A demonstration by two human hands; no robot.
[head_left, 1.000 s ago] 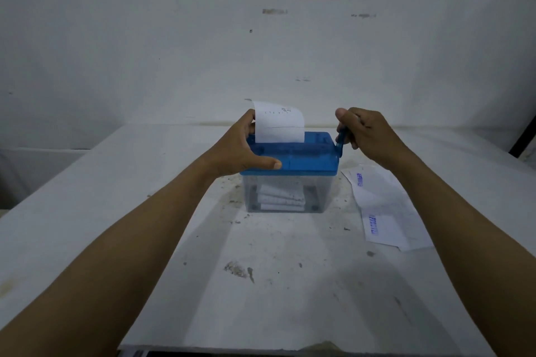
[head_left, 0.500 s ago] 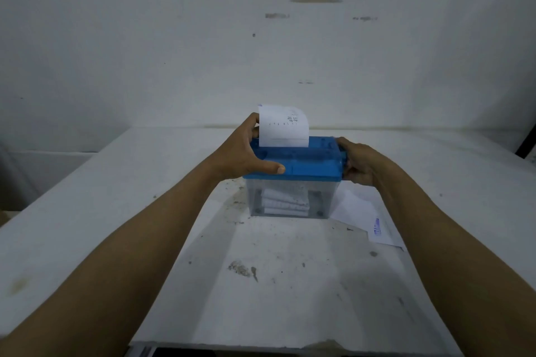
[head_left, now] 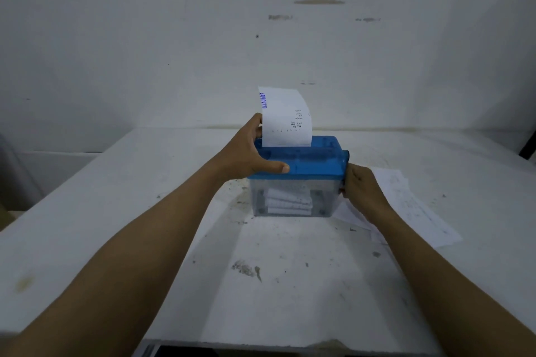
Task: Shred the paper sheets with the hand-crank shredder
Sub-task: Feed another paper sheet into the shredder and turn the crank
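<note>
A small shredder with a blue top (head_left: 313, 162) and a clear bin (head_left: 324, 197) stands mid-table. A white printed sheet (head_left: 285, 119) stands upright in its slot. Shredded strips (head_left: 288, 201) lie piled inside the bin. My left hand (head_left: 249, 153) grips the blue top at its left end, thumb across the front, fingers behind near the sheet. My right hand (head_left: 361, 191) is curled round the crank at the shredder's right side, low beside the bin; the handle itself is hidden in my fist.
More paper sheets (head_left: 412, 206) lie flat on the white, stained table (head_left: 261, 284) to the right of the shredder, partly under my right forearm. A white wall rises just behind the table. A dark edge shows at far right.
My right hand has swung the crank from the top of its circle down to beside the bin. The sheet now stands taller in the slot. My left hand has stayed on the top.
</note>
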